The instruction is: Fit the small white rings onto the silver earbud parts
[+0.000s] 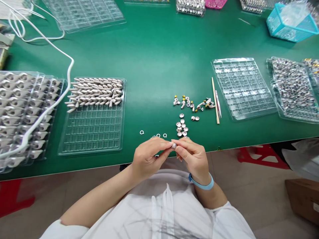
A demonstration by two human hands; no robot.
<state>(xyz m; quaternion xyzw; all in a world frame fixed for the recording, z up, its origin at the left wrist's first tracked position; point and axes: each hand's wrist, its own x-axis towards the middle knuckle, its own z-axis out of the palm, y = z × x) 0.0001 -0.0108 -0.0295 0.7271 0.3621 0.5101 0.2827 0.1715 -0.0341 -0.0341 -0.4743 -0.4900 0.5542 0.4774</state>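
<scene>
My left hand and my right hand meet at the near edge of the green table, fingers pinched together on one small silvery cap. Just beyond them lie a cluster of round caps, a few small white rings and a row of small white earbud parts with yellow tips. A thin wooden stick and tweezers lie to the right of those parts.
A clear tray half filled with white earbud shells sits left of centre. Filled trays crossed by a white cable lie far left. An empty clear tray and a tray of silvery parts lie right; a blue basket stands far right.
</scene>
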